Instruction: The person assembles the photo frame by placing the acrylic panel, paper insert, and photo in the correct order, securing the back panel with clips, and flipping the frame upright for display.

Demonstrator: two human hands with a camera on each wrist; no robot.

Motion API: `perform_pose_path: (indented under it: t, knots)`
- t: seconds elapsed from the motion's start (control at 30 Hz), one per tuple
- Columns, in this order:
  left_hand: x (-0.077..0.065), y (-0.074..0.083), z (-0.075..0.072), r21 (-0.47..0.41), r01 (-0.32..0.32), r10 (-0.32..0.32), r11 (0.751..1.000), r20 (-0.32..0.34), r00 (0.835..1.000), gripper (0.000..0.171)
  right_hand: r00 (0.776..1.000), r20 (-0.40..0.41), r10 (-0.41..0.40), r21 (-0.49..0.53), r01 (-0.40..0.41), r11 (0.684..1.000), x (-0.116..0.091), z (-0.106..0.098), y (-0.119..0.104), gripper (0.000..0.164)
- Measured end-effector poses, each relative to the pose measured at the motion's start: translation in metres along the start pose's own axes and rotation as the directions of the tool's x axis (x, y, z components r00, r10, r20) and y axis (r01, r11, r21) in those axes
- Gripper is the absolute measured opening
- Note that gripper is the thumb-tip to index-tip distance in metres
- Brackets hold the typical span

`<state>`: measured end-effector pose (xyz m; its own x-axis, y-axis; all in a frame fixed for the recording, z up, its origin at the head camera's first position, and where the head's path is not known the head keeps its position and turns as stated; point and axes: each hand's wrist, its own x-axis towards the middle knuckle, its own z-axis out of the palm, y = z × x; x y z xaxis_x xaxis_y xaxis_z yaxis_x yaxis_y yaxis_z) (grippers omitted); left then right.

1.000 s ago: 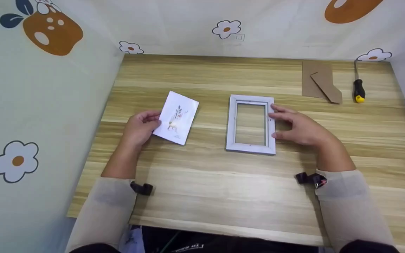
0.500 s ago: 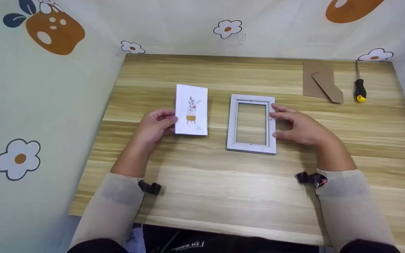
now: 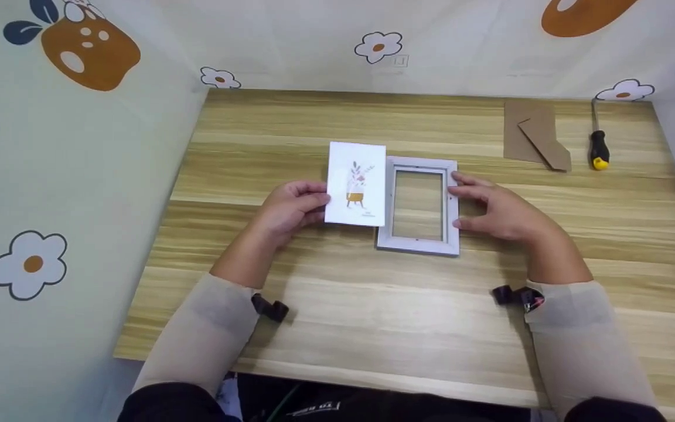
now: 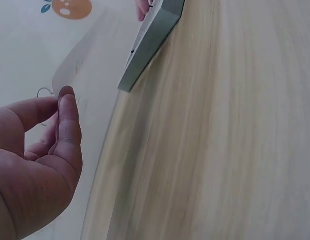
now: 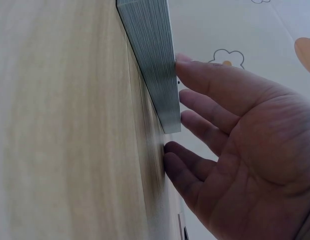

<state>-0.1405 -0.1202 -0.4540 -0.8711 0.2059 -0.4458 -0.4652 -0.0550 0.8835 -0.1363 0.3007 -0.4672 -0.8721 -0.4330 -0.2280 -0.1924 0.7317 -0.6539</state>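
My left hand [image 3: 290, 211] pinches a white picture card [image 3: 356, 181] by its left edge, thumb on top. A plant in an orange pot on legs is printed on the card. In the left wrist view the thin card [image 4: 77, 65] stands up from between thumb and fingertips, raised above the table. A white picture frame [image 3: 419, 246] lies flat on the table, and the card overlaps its left rail in the head view. My right hand [image 3: 498, 211] rests with relaxed fingertips and thumb at the frame's right rail; the right wrist view shows its fingers [image 5: 205, 130] spread along the frame's side.
At the back right lies a brown backing board [image 3: 529, 135] with its easel leg angled across it. Beside that is a screwdriver [image 3: 598, 149] with a black and yellow handle. A flower-patterned wall covering [image 3: 290, 53] stands along the table's back and left edges.
My left hand has carried the card rightward, from left of the frame to over its left rail, and turned it from slanted to nearly upright. The right hand and frame stay in place.
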Motion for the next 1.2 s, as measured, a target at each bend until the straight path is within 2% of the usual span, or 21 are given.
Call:
perform_pose_path:
  t: [0.27,0.47,0.77,1.2]
  knots:
    - [0.009,0.002,0.024,0.003,0.011,-0.011,1.0,0.046,0.999,0.031,1.0,-0.007,0.007,-0.01,-0.007,1.0,0.0,0.0,0.0,0.071]
    - [0.014,0.003,0.035,0.015,0.011,-0.012,1.0,0.07,0.997,0.028,1.0,-0.006,0.019,-0.017,-0.019,1.0,0.0,-0.001,-0.001,0.072]
    - [0.018,0.002,0.041,0.027,0.02,-0.022,0.999,0.079,0.997,0.024,1.0,0.001,0.027,-0.017,-0.027,0.999,0.0,-0.002,-0.003,0.073]
    - [0.018,0.004,0.047,0.035,0.009,-0.012,0.999,0.102,0.995,0.027,1.0,0.011,0.003,-0.018,-0.003,1.0,0.0,-0.002,-0.002,0.073]
